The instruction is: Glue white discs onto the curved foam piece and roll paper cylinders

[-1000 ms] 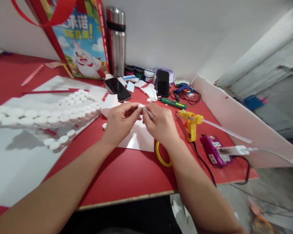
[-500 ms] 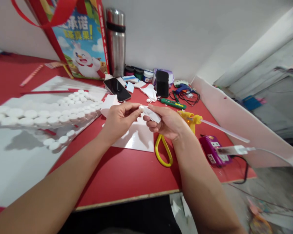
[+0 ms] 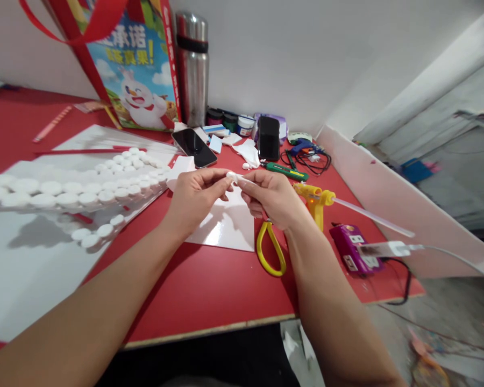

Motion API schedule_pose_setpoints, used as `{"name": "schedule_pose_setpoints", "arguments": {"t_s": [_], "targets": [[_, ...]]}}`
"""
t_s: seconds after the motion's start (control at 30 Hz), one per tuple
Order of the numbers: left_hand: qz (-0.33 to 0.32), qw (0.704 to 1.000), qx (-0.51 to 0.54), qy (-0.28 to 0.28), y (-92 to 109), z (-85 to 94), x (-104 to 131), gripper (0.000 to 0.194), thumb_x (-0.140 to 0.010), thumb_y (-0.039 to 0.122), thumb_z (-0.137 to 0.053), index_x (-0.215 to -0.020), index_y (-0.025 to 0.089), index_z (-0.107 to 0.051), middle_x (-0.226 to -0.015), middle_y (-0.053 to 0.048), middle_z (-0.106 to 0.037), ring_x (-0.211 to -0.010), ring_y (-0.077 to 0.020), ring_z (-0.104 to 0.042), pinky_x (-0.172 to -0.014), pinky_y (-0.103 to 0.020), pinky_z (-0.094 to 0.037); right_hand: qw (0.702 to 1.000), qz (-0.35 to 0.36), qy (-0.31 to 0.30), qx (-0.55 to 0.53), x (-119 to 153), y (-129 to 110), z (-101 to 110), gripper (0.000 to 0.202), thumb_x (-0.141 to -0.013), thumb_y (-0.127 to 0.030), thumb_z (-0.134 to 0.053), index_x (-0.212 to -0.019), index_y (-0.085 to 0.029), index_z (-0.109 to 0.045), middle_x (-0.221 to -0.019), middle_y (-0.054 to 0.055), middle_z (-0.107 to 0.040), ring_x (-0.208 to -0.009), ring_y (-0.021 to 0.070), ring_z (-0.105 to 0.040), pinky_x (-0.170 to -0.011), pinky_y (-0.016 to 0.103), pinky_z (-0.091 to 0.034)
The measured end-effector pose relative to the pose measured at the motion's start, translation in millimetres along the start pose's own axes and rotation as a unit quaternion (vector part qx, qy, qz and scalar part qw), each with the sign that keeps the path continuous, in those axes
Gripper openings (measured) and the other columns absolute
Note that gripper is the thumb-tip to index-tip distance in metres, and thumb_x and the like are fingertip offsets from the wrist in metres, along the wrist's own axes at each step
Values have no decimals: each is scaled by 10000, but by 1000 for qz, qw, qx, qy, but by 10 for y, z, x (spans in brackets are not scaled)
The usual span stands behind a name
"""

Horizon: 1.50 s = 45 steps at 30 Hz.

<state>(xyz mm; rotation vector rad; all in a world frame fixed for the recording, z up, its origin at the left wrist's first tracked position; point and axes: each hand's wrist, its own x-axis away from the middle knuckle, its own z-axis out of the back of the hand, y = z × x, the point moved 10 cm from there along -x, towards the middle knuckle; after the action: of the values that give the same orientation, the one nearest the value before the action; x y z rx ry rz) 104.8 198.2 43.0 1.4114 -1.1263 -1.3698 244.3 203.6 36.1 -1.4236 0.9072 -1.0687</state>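
Observation:
Above a glossy white sheet point(image 3: 221, 228) my two hands meet, fingertips almost touching. My left hand point(image 3: 201, 193) pinches a small white round piece point(image 3: 230, 175) between thumb and forefinger. My right hand point(image 3: 268, 196) has its fingers closed on a white paper strip point(image 3: 242, 179) that reaches the round piece. To the left lies a long structure of white discs point(image 3: 76, 193) in rows. A yellow-handled tool point(image 3: 271, 255) rests just below my right hand, and a yellow glue gun point(image 3: 317, 200) stands to its right.
Behind the hands are a phone point(image 3: 194, 148), a black device point(image 3: 268, 138), a green cutter point(image 3: 287, 171) and a steel flask point(image 3: 192, 70). A printed bag point(image 3: 141, 80) stands at the back left. A purple box point(image 3: 353, 250) with cables sits at the right edge.
My right thumb and fingers have moved in to pinch the white paper strip close to the round piece. The strip shows less now. My left hand has barely shifted.

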Motion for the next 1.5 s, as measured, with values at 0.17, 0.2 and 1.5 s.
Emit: {"name": "schedule_pose_setpoints", "arguments": {"t_s": [0.17,0.2,1.5], "targets": [[-35,998,-54,21,46,-2,58,231,-861,362,-737,-964,169,-810,-810,-44,-763,-690,-157,-662,-654,-269,-559,962,148,116,197,84,-274,64,262,-872,-292,-709,-656,-177,-615,-483,-43,-544,-411,76,-410,-430,239,-288],[-60,995,-81,25,97,-7,81,220,-880,353,-718,-976,176,-809,-848,-49,-770,-723,-165,-672,-693,-281,-563,953,171,127,216,113,-321,51,251,-872,-277,-705,-656,-174,-628,-488,-39,-551,-434,83,-427,-452,244,-304],[-103,988,-106,43,192,-7,154,231,-928,392,-681,-1004,203,-788,-852,-43,-761,-751,-175,-699,-741,-304,-585,902,260,95,333,214,-441,-131,208,-983,-282,-572,-812,-194,-648,-676,24,-701,-610,150,-610,-610,280,-421]]}}
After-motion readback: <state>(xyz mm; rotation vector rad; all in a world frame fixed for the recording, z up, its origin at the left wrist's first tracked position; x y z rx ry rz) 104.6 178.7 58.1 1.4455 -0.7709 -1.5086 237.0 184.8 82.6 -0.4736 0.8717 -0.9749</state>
